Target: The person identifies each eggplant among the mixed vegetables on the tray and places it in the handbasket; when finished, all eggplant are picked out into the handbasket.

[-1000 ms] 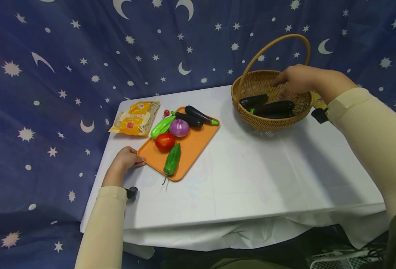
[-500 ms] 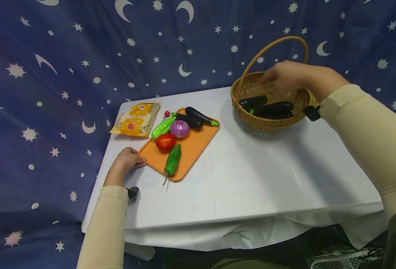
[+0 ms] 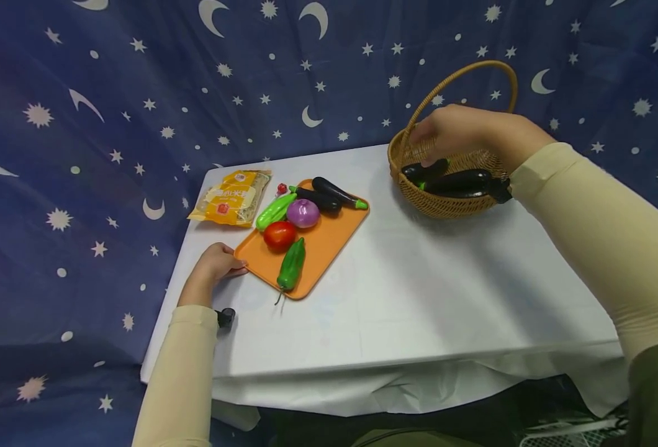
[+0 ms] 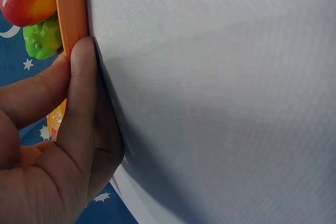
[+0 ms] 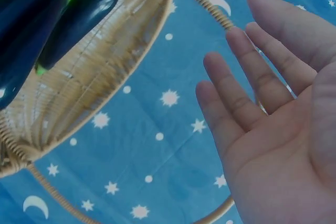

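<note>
My left hand (image 3: 215,264) pinches the near-left corner of an orange tray (image 3: 323,254), thumb and fingers on its rim (image 4: 72,9) in the left wrist view. On the tray lie a tomato (image 3: 280,236), a green pepper (image 3: 292,266), a purple onion (image 3: 303,213), a light green vegetable (image 3: 275,212) and two eggplants (image 3: 337,191). My right hand (image 3: 457,130) is over a wicker basket (image 3: 446,208), near its arched handle (image 3: 457,74). Its fingers are spread and hold nothing in the right wrist view. Several eggplants (image 5: 79,22) lie inside the basket.
A yellow and clear food bag (image 3: 231,197) lies behind the tray's left side. A small red item (image 3: 282,188) sits by the tray's far edge. White cloth (image 3: 396,285) covers the table, and a blue star-patterned curtain (image 3: 351,87) hangs right behind it.
My right hand has moved left across the basket, from its right part toward the handle's left side. The left hand keeps hold of the tray, which stays in place.
</note>
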`<state>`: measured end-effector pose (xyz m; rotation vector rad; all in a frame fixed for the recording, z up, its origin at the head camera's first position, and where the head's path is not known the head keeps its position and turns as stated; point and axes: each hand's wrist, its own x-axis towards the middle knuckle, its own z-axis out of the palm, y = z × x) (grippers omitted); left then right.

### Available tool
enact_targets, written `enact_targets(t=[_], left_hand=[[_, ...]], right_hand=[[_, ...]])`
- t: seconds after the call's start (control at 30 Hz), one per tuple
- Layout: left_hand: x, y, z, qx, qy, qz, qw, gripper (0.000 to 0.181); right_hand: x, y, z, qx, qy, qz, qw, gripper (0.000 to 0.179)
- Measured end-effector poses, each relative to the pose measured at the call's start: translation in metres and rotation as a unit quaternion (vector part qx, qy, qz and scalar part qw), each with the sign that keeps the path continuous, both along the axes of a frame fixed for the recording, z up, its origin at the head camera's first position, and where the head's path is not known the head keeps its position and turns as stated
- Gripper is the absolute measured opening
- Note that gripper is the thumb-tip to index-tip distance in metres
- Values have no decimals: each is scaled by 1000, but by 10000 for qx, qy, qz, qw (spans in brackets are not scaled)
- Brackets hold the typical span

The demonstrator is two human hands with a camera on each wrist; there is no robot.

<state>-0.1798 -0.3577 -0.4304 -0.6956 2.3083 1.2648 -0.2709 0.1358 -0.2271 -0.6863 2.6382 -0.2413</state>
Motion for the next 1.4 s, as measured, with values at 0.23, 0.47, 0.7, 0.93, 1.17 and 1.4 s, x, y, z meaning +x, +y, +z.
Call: enact_targets(t=[0.23, 0.47, 0.7, 0.93, 1.17, 1.4], left_hand=[[2, 0, 3, 119, 98, 65, 9999, 48], [1, 1, 5, 211, 139, 206, 9995, 47], [1, 1, 6, 148, 92, 210, 9996, 47], [2, -1, 7, 146, 124, 223, 9996, 47], [0, -1, 1, 51, 125, 222, 9997, 46], [-1, -3, 1, 34, 128, 228, 9997, 45]], right_hand=[[-1, -27, -7, -352, -77, 99, 9993, 56], [-6, -55, -18, -616, -76, 382, 9973, 57], [-13, -81, -32, -755, -87, 522, 9957, 58], [-16, -100, -53, -1147, -197, 473, 9921, 57], [-22, -112, -74, -1141, -251, 390, 9924, 57], [-31, -128, -94, -1215, -382, 274, 9915, 58]])
